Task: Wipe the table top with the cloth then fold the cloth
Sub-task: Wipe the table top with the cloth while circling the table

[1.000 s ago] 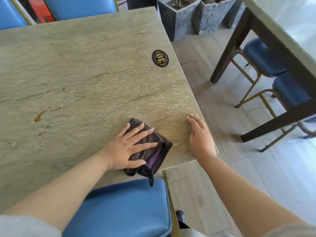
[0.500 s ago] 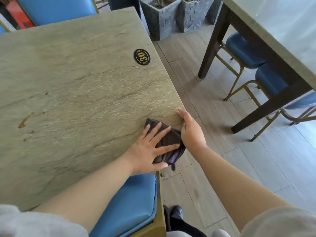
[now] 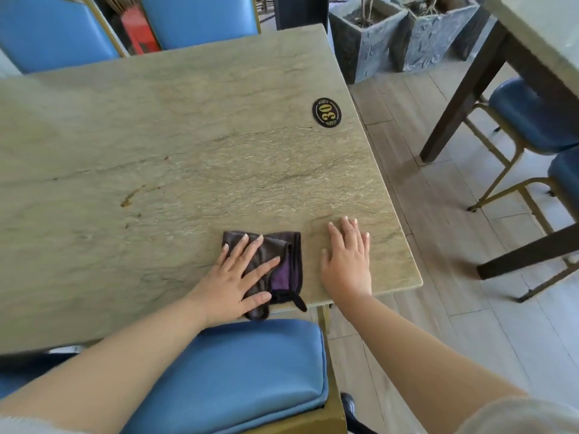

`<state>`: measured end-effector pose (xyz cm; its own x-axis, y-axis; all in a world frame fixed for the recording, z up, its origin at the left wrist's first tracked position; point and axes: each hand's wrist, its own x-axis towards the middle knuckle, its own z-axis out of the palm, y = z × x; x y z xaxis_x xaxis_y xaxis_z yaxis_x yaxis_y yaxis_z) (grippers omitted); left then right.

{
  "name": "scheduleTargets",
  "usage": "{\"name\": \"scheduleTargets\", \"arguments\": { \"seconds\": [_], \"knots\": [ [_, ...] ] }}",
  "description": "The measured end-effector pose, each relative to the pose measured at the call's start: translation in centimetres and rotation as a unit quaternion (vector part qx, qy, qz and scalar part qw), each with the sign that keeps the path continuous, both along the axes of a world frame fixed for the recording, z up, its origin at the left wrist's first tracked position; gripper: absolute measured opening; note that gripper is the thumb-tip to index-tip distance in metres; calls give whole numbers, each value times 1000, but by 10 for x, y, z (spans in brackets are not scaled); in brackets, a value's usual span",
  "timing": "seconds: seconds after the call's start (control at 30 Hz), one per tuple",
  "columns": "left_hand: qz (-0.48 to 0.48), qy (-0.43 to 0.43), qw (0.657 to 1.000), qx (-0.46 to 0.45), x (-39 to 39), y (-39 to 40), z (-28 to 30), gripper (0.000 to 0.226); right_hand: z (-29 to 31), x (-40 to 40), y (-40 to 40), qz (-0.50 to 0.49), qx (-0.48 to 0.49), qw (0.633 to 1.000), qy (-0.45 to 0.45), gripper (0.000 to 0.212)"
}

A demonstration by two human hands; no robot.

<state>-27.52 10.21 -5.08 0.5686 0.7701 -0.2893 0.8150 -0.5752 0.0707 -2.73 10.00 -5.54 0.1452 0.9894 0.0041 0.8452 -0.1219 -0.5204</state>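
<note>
Pale greenish stone table top (image 3: 188, 151), veined and streaked, on a light plank floor (image 3: 438, 308). Blue padded chair (image 3: 235, 371) tucked in at the near edge, 2 more blue chairs (image 3: 200, 20) across the far side. Oval black badge (image 3: 326, 111) reading 30 near the right edge. 2 grey stone planters (image 3: 369, 42) beyond the far corner, and a dark-legged second table (image 3: 532, 42) off to the right with blue seats beneath. Brownish smear (image 3: 131, 197) out on the stone, left of centre, well apart from the action.

Down at the near edge: dark brown cloth (image 3: 282, 264), folded small and a bit rumpled, a purple inner face peeking out at its lower right, a short black loop dangling just over the table's rim. Left hand (image 3: 238, 277) flat on top of it, fingers spread wide, pressing rather than gripping. Right hand (image 3: 347, 258) just beside the cloth, palm down on bare stone, fingers extended and loosely together, holding nothing, not touching the fabric.

Compared with half a second ago: cloth back from the right corner, now further in along the near edge. Right hand, then up against the cloth's right side, now clear of it with stone showing between. Left hand flat on the cloth as before.
</note>
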Motion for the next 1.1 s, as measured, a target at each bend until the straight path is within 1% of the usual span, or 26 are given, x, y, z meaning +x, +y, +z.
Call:
{"name": "scheduleTargets", "arguments": {
  "seconds": [0.07,0.1,0.17,0.27,0.37,0.43,0.47,0.53,0.57,0.63,0.67,0.7,0.77,0.83,0.87,0.93,1.0,1.03,1.1],
  "knots": [
    [-40,2,999,1,-30,-13,0,64,2,-22,6,70,2,997,12,51],
    [-40,1,999,-2,-45,-15,1,64,3,-34,9,102,2,995,18,51],
    [-5,-9,1000,-9,-65,-8,4,62,5,-57,18,146,-6,989,30,51],
    [75,-8,997,-2,-80,23,5,61,4,-90,37,162,-19,986,33,53],
    [183,-12,983,-2,-90,71,2,68,5,-116,55,136,-25,990,27,55],
    [240,-26,970,4,-87,94,0,69,7,-129,64,73,-21,996,51,51],
    [251,-26,968,6,-84,99,-1,67,8,-136,67,39,-15,998,56,48],
    [239,-23,971,-1,-82,99,-3,67,10,-154,70,-9,-6,999,47,47],
    [226,-35,973,-14,-85,98,-1,67,11,-165,72,-17,-1,999,40,49],
    [206,-108,972,-42,-99,97,4,62,10,-187,76,11,20,1000,4,55],
    [199,-155,967,-36,-109,96,6,58,10,-197,79,44,31,998,-21,56],
    [197,-193,961,-11,-121,95,7,56,9,-207,83,82,30,995,-46,56],
    [229,-231,945,38,-148,93,8,54,7,-228,91,142,-10,985,-99,58],
    [284,-225,930,60,-176,96,6,50,5,-246,93,157,-57,974,-154,63],
    [306,-214,925,73,-189,98,5,49,3,-253,93,160,-65,971,-167,63],
    [349,-182,915,86,-217,106,4,49,1,-254,89,181,-45,970,-154,59],
    [392,-147,904,90,-248,113,-1,51,-1,-243,90,182,-4,977,-114,50],
    [411,-130,898,90,-263,115,-4,53,-2,-236,95,151,10,984,-94,46],
    [431,-86,894,89,-283,119,-11,57,-3,-231,115,39,8,997,-63,43]
  ]
}}
